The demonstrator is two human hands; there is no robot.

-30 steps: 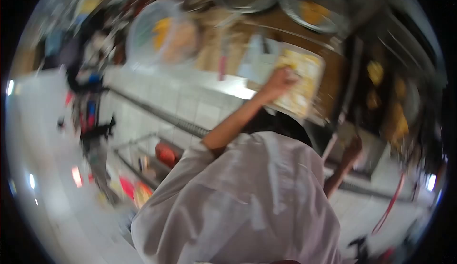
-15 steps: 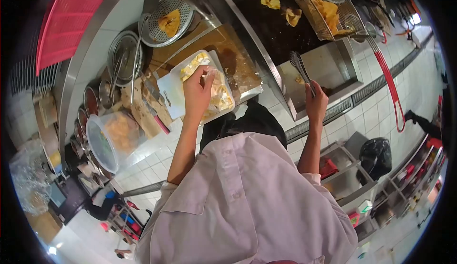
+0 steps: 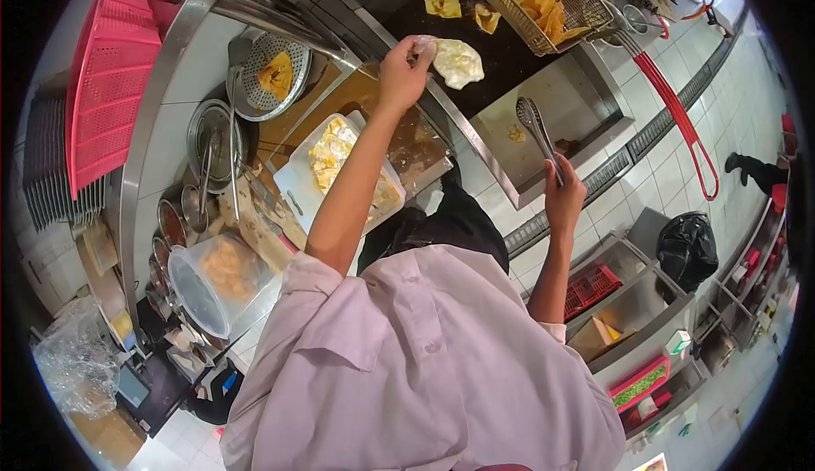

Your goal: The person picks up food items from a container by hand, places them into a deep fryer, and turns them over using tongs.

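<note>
My left hand [image 3: 406, 73] pinches a pale, floppy piece of dough [image 3: 459, 63] by its edge, above the dark oil of the fryer [image 3: 403, 4]. My right hand [image 3: 564, 195] is wrapped round the handle of metal tongs [image 3: 535, 124], whose perforated head points over the fryer's shallow metal ledge. Two yellow pieces [image 3: 442, 0] float in the oil. Below my left forearm, a white tray [image 3: 392, 206] holds more pale and yellow pieces, partly hidden by the arm. Beside the oil hangs a wire fry basket [image 3: 586, 14] with golden fried pieces in it.
A colander [image 3: 293, 89] with one fried piece and a metal bowl [image 3: 208, 123] with utensils stand at the left. Nearer is a clear plastic tub [image 3: 199, 288] of orange food. The basket's red handle [image 3: 675, 101] juts out to the right. Pink crates [image 3: 110, 89] are upper left.
My left hand has risen from the white tray, moving up and right to the fryer with a piece of dough. My right hand keeps the tongs in about the same place. The view has shifted slightly.
</note>
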